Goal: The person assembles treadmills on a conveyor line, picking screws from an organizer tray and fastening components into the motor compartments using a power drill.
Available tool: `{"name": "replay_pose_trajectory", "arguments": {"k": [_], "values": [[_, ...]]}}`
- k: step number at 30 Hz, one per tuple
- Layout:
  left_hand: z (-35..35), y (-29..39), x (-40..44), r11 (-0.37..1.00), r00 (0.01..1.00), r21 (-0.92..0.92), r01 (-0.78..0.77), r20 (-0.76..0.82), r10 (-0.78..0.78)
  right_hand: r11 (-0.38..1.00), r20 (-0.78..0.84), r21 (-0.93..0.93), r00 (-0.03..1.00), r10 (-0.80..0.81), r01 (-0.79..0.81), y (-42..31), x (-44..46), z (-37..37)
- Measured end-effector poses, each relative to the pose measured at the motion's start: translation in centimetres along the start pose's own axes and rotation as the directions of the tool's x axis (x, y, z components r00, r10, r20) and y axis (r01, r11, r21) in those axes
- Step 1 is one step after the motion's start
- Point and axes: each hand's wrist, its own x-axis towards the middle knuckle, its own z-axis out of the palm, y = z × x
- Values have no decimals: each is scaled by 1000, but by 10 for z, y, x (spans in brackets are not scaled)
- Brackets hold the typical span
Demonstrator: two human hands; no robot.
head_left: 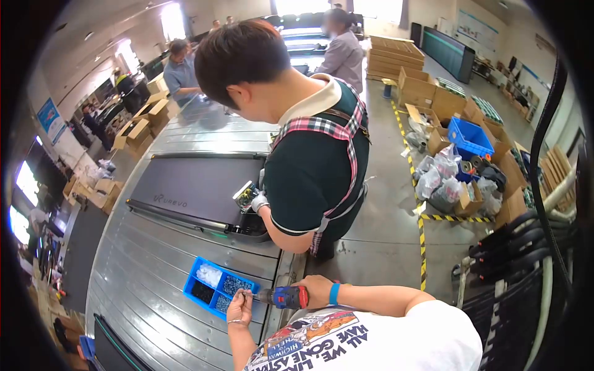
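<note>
My right hand (318, 290), with a blue band at the wrist, is wrapped round the grip of a blue and red cordless drill (287, 297) that points left. My left hand (240, 310) is closed in a pinch at the drill's front end; whatever its fingertips hold is too small to make out. Just behind that hand lies a blue divided tray (190, 276) on the metal conveyor table (161, 247). White pieces (209, 274), black pieces (202, 292) and small metal screws (235, 285) fill its compartments.
A co-worker (315, 148) in a dark shirt leans over a dark treadmill (192, 179), holding a circuit board (246, 195). Other people (341, 55) stand farther back. Cartons (416, 86), a blue crate (470, 137) and bags (445, 185) fill the right side, behind yellow-black floor tape (422, 247).
</note>
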Motion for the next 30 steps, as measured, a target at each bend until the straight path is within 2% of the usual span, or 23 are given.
{"name": "replay_pose_trajectory", "arguments": {"k": [3, 6, 7, 10, 12, 13, 14, 15, 16, 17, 20, 22, 24, 25, 28, 30], "values": [[-23, 22, 3, 966, 996, 248, 77, 19, -84, 996, 18, -34, 997, 78, -77, -20, 9, 15], [-37, 32, 7, 960, 993, 255, 115, -31, -111, 992, 21, -66, 994, 111, -110, -34, 17, 34], [-40, 31, 6, 959, 995, 272, 83, -80, -63, 992, 27, -79, 994, 103, -101, -39, 23, 39], [-55, 44, 6, 981, 999, 190, 43, -30, -38, 994, 141, -80, 986, 84, -73, -61, 38, 43], [-67, 61, 5, 995, 1000, 94, 21, -15, -19, 1000, 173, 28, 985, 4, -9, -67, 54, 59], [-72, 69, 5, 999, 995, -37, 24, -100, -27, 996, 179, 84, 984, -24, 9, -69, 63, 69], [-75, 76, 3, 986, 983, -163, 23, -176, -52, 995, 189, 62, 978, -90, 79, -66, 76, 89], [-87, 81, 0, 981, 965, -188, -46, -262, -5, 989, 192, 41, 970, -149, 144, -55, 91, 114], [-100, 82, -1, 972, 940, -207, -113, -338, 37, 978, 189, 15, 960, -206, 207, -51, 104, 127], [-113, 83, -5, 959, 909, -222, -175, -411, 71, 991, 242, -48, 964, -108, 123, -66, 117, 129], [-161, 73, -36, 944, 864, -245, -223, -497, 76, 923, 150, -295, 966, -211, 247, -82, 162, 155], [-195, 61, -52, 948, 851, -221, -228, -519, 83, 882, 201, -388, 959, -201, 266, -76, 202, 183], [-192, 63, -86, 945, 801, -218, -244, -594, 70, 848, 267, -452, 949, -166, 276, -81, 229, 198], [-191, 66, -100, 932, 751, -238, -274, -658, 53, 835, 284, -469, 944, -166, 288, -83, 241, 204], [-219, 66, -121, 945, 717, -183, -272, -694, 72, 874, 207, -403, 957, -202, 272, -70, 268, 235], [-242, 63, -128, 947, 731, -188, -261, -679, 67, 901, 202, -353, 961, -190, 252, -61, 272, 242]]}}
